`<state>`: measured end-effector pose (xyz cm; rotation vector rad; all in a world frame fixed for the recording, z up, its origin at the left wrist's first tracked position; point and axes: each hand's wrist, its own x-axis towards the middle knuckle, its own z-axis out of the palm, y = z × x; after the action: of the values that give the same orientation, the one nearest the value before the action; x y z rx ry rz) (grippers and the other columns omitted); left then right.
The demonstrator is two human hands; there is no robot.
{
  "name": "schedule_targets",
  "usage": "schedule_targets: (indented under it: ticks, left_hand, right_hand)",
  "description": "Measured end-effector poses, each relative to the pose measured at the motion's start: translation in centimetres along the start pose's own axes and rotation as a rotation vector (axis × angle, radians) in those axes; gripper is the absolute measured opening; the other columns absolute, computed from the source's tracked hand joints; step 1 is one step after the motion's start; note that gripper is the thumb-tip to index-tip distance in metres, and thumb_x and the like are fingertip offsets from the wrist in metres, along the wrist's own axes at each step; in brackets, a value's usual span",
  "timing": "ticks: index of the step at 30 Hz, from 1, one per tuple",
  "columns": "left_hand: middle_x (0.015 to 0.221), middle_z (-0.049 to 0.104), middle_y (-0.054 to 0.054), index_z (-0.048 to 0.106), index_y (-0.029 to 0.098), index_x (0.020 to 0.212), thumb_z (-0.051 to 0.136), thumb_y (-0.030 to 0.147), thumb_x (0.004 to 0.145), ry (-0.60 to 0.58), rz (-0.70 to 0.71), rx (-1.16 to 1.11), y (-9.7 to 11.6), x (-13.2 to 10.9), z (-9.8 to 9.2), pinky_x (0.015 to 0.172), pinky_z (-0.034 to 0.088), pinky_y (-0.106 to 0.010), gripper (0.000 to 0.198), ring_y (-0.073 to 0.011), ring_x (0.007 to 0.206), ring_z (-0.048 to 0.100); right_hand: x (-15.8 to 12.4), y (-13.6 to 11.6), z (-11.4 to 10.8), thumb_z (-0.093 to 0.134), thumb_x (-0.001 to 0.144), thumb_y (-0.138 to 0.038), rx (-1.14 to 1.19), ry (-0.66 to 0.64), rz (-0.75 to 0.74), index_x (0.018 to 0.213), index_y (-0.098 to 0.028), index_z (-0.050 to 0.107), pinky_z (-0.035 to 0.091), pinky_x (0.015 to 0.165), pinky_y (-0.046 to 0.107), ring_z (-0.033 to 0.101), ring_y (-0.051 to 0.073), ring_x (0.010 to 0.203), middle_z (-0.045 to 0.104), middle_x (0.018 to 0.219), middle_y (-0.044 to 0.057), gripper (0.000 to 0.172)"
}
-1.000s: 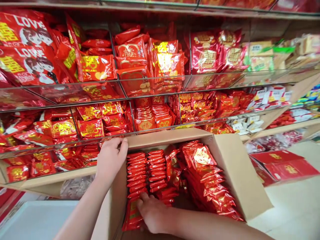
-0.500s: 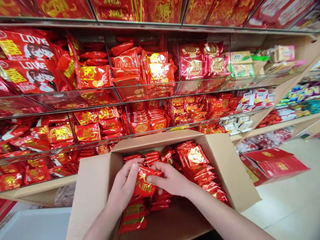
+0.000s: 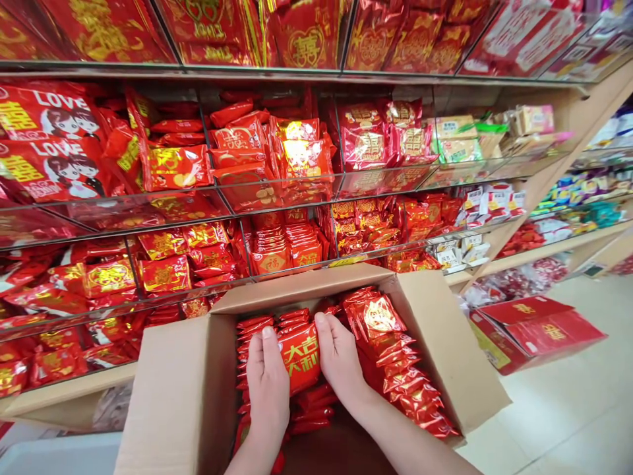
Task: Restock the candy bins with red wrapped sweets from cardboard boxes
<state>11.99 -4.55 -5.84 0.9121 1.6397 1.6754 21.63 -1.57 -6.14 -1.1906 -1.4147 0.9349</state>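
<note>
A person is holding a red packet (image 3: 301, 361) between two bare hands above the inside of an open box (image 3: 163, 389). The left hand (image 3: 268, 382) is pressing on the packet's left edge, with the thumb pointing up along it; the right hand (image 3: 342, 363) is pressing on the right edge in the same manner. The fingers of both hands are closing on the packet's sides, though those beneath are mostly hidden, and whether more packets are lying in the grasp one cannot tell. The packet's face, bearing gold-green characters, is turning up toward the camera, tilting slightly.

Inside the box, a stack (image 3: 251, 324) of red packets is standing just beyond the left hand, and a longer row (image 3: 403, 369) of shiny red packets is leaning along the right wall. The box's side flaps are spreading outward.

Behind the box, shelves (image 3: 74, 392) are rising in tiers, their clear-fronted compartments holding mostly red and gold packs. Large bags (image 3: 54, 161) marked "LOVE" are lying at the left. To the right, a red carton (image 3: 541, 333) is resting on the pale floor (image 3: 568, 412). At the lower left, a pale blue tray (image 3: 62, 456) is showing partly.
</note>
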Motion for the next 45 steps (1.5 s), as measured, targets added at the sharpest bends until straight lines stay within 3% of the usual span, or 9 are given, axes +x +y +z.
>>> schedule_targets:
  ticks: [6, 11, 17, 22, 25, 30, 38, 41, 45]
  left_hand:
    - [0.057, 0.043, 0.007, 0.044, 0.022, 0.07, 0.053, 0.049, 0.078, -0.015, -0.075, -0.294, -0.1, -0.6, 0.5, 0.046, 0.036, -0.019, 0.03, -0.0065, 0.048, 0.041]
    - [0.06, 0.047, 0.007, 0.046, 0.022, 0.075, 0.057, 0.051, 0.074, 0.076, -0.086, -0.318, -0.3, -0.6, 1.0, 0.049, 0.036, -0.018, 0.03, -0.0058, 0.051, 0.043]
    - [0.058, 0.053, 0.007, 0.044, 0.023, 0.072, 0.056, 0.052, 0.074, 0.046, -0.219, -0.411, 1.5, -0.5, 1.2, 0.049, 0.042, -0.02, 0.032, -0.0077, 0.048, 0.051]
    - [0.075, 0.065, 0.001, 0.052, 0.023, 0.089, 0.052, 0.049, 0.077, 0.069, -0.386, -0.358, 3.4, -0.2, 1.3, 0.06, 0.05, -0.024, 0.028, -0.0119, 0.059, 0.062]
    - [0.068, 0.064, 0.001, 0.054, 0.021, 0.089, 0.055, 0.047, 0.076, 0.069, -0.435, -0.339, 3.6, 0.1, 1.2, 0.062, 0.051, -0.026, 0.029, -0.0137, 0.059, 0.063]
    - [0.058, 0.06, 0.003, 0.052, 0.019, 0.075, 0.062, 0.051, 0.069, -0.075, -0.54, -0.476, 3.4, 0.5, 0.7, 0.058, 0.052, -0.027, 0.033, -0.015, 0.055, 0.063]
    - [0.055, 0.06, 0.0, 0.054, 0.018, 0.077, 0.053, 0.047, 0.078, -0.149, -0.714, -0.514, 4.2, 0.3, 0.7, 0.053, 0.052, -0.03, 0.029, -0.0159, 0.049, 0.061]
    - [0.054, 0.058, 0.001, 0.053, 0.017, 0.075, 0.053, 0.047, 0.077, -0.128, -0.699, -0.487, 4.4, 0.4, 0.8, 0.051, 0.051, -0.028, 0.03, -0.0149, 0.046, 0.059]
    - [0.05, 0.053, 0.005, 0.046, 0.02, 0.069, 0.056, 0.051, 0.073, -0.077, -0.519, -0.422, 4.5, 1.0, 0.5, 0.048, 0.046, -0.024, 0.033, -0.0116, 0.043, 0.054]
  right_hand:
    - [0.3, 0.0, -0.3, 0.023, 0.092, -0.043, -0.337, 0.028, -0.101, 0.066, -0.022, 0.041, 0.032, 0.055, 0.027, 0.05, 0.016, 0.055, 0.051, 0.06, 0.001, 0.038]
    - [0.4, 0.2, -0.7, 0.023, 0.092, -0.044, -0.456, 0.038, -0.118, 0.066, -0.022, 0.044, 0.031, 0.052, 0.027, 0.053, 0.018, 0.053, 0.056, 0.06, 0.004, 0.04]
    - [0.4, 0.4, -1.3, 0.029, 0.092, -0.04, -0.259, 0.051, -0.14, 0.071, -0.022, 0.049, 0.035, 0.052, 0.024, 0.053, 0.015, 0.053, 0.057, 0.061, 0.002, 0.034]
    - [0.7, 0.2, -1.8, 0.032, 0.091, -0.036, -0.236, 0.073, -0.211, 0.067, -0.021, 0.045, 0.037, 0.052, 0.022, 0.052, 0.012, 0.052, 0.055, 0.06, 0.0, 0.031]
    - [0.7, -0.1, -2.1, 0.032, 0.091, -0.035, -0.229, 0.09, -0.241, 0.069, -0.02, 0.046, 0.037, 0.051, 0.022, 0.052, 0.012, 0.051, 0.056, 0.059, 0.0, 0.03]
    - [0.3, -1.0, -2.2, 0.031, 0.091, -0.032, -0.168, 0.111, -0.247, 0.073, -0.019, 0.048, 0.039, 0.052, 0.022, 0.054, 0.012, 0.054, 0.058, 0.063, 0.001, 0.029]
    - [-0.2, -1.6, -1.7, 0.034, 0.09, -0.042, 0.087, 0.104, -0.035, 0.067, -0.02, 0.045, 0.038, 0.051, 0.022, 0.047, 0.011, 0.054, 0.05, 0.058, -0.002, 0.034]
    - [0.1, -1.6, -2.1, 0.036, 0.088, -0.045, 0.143, 0.034, 0.016, 0.067, -0.02, 0.045, 0.037, 0.052, 0.022, 0.045, 0.011, 0.055, 0.048, 0.059, -0.003, 0.034]
    - [0.7, -2.5, -3.3, 0.049, 0.083, -0.045, 0.343, -0.3, 0.047, 0.085, -0.021, 0.051, 0.04, 0.057, 0.022, 0.049, 0.01, 0.062, 0.051, 0.067, -0.003, 0.024]
